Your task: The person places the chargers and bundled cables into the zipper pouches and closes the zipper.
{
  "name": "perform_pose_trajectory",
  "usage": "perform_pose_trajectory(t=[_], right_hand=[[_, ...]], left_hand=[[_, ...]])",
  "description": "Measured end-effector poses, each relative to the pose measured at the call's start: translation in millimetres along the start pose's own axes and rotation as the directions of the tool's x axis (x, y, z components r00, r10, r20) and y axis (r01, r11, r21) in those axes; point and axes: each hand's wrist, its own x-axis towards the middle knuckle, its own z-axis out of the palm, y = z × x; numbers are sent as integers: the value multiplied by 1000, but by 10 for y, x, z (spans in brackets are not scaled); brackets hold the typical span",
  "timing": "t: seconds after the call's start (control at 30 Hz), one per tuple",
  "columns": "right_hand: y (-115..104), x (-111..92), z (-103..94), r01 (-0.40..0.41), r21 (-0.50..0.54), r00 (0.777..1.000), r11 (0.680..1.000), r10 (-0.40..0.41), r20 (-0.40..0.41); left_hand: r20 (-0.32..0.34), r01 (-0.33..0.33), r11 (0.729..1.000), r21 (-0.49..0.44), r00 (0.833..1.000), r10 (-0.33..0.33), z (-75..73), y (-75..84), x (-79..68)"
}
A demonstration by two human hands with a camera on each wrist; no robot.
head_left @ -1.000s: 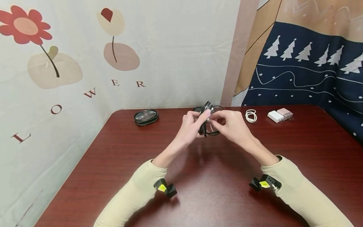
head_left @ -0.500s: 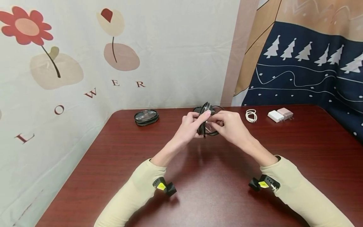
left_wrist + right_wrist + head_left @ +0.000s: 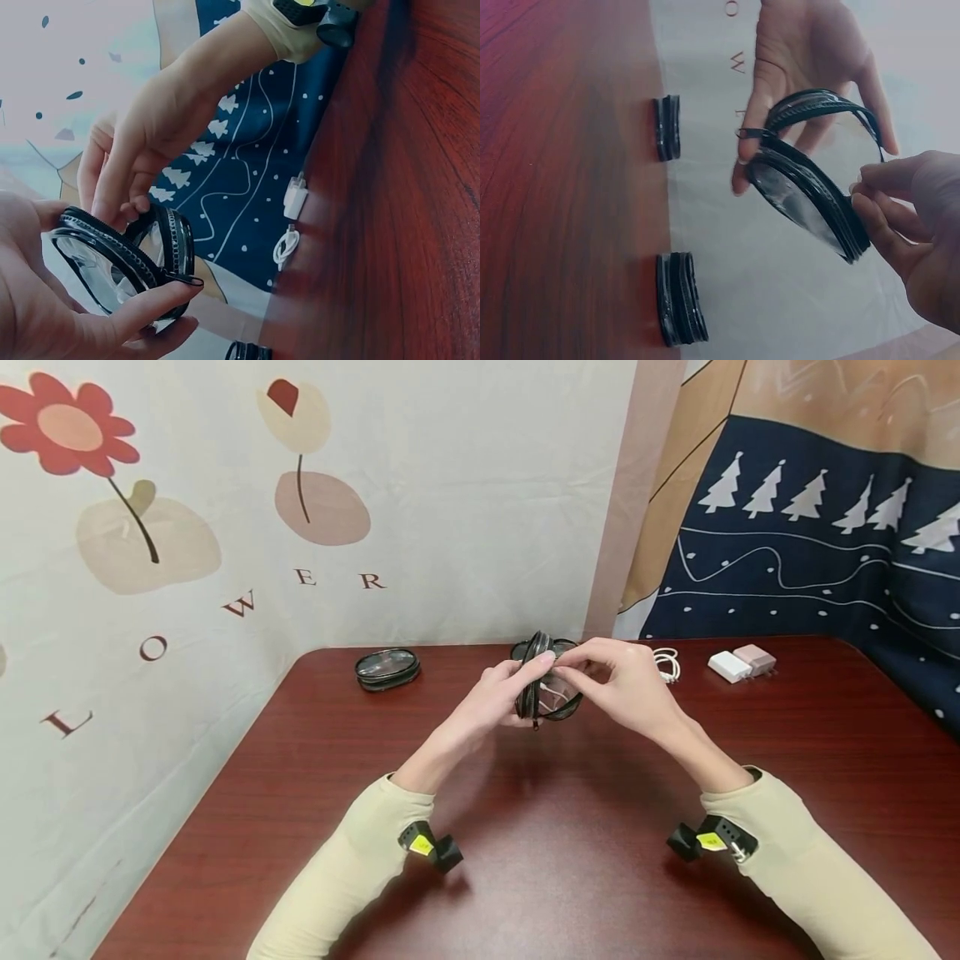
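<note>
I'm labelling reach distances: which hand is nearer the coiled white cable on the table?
Right. In the head view the right hand partly hides the white cable; the left hand is farther left, gripping the open pouch.

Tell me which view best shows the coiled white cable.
The left wrist view: the coiled white cable lies unobstructed there. In the head view the right hand hides part of it; the right wrist view does not show it.
</note>
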Motion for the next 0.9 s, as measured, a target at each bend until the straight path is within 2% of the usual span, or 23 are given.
perform_pose_trajectory(t=[0.2, 0.53, 0.7, 0.9], right_hand=[[19, 10, -41, -28, 91, 999, 995, 26, 28], [43, 18, -178, -130, 224, 991, 966, 125, 35], [70, 36, -296, -166, 227, 986, 960, 164, 28], [154, 52, -428, -189, 166, 982, 968, 189, 17]], left_hand=[[25, 17, 1000, 3, 1000, -17, -16, 1, 5], [4, 37, 998, 58, 999, -37, -43, 23, -2], [25, 48, 997, 54, 998, -49, -44, 21, 2], [3, 48, 997, 66, 999, -48, -61, 21, 2]])
